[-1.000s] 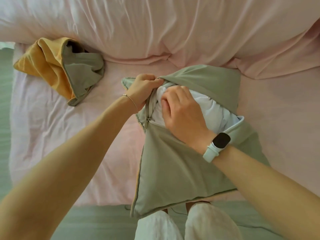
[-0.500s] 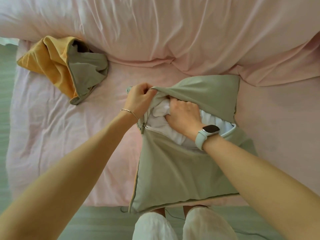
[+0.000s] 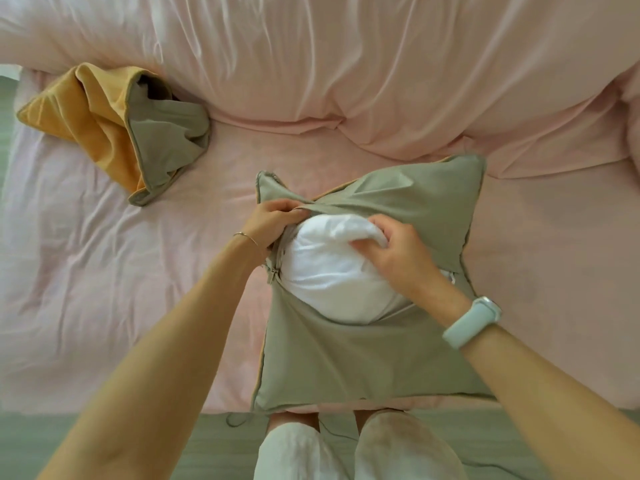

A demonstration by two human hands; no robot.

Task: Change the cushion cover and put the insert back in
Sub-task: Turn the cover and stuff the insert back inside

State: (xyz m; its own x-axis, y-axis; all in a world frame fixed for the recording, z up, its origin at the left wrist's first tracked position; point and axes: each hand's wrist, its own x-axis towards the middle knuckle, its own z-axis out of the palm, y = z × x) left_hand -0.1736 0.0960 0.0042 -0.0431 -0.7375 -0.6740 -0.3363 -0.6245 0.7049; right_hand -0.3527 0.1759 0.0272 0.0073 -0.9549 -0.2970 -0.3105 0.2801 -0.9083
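A sage-green cushion cover (image 3: 363,362) lies on the pink bed in front of me, its zip opening gaping across the middle. The white insert (image 3: 325,271) bulges out of that opening. My left hand (image 3: 273,223) pinches the upper edge of the opening at its left end, near the zip pull (image 3: 273,276). My right hand (image 3: 401,258) grips a fold of the white insert at the top right of the bulge. A second cover (image 3: 117,129), yellow on one side and grey-green on the other, lies crumpled at the far left of the bed.
A pink duvet (image 3: 346,64) is heaped along the back of the bed. The pink sheet (image 3: 104,289) spreads left and right of the cushion. My knees in white trousers (image 3: 346,448) stand at the bed's near edge, over green floor (image 3: 69,438).
My right hand has come out from inside the cover and now grips the insert's top fold. More white insert shows in the opening. My left hand has kept its hold on the cover's edge.
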